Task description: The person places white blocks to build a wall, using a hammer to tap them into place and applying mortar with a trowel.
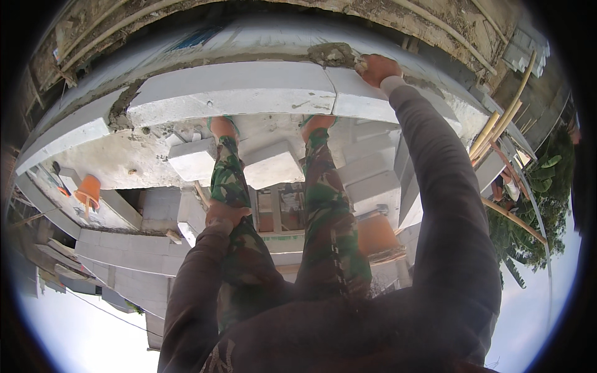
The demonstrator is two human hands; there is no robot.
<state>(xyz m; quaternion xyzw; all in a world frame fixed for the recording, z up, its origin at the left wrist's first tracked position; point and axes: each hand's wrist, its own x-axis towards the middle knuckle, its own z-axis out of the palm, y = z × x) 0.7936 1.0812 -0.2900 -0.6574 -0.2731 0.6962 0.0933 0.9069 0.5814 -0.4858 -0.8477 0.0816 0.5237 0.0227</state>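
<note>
Hand (pixel 379 70) at far edge of block (pixel 362 94)

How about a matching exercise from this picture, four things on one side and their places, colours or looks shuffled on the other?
Things:
1. Right hand
2. Left hand
3. Trousers
4. Far-left bucket

Matches:
A. Orange
B. At the left knee
C. Beside the grey mortar lump
D. Camouflage-patterned

Pairs: 1-C, 2-B, 3-D, 4-A

You wear a dark brown long-sleeved top (pixel 354 336) with a pale pattern (pixel 219 359) on its front; your right sleeve (pixel 451 199) ends in a lighter cuff (pixel 391 86). Your camouflage trousers (pixel 324 205) mix green and brown.
</note>
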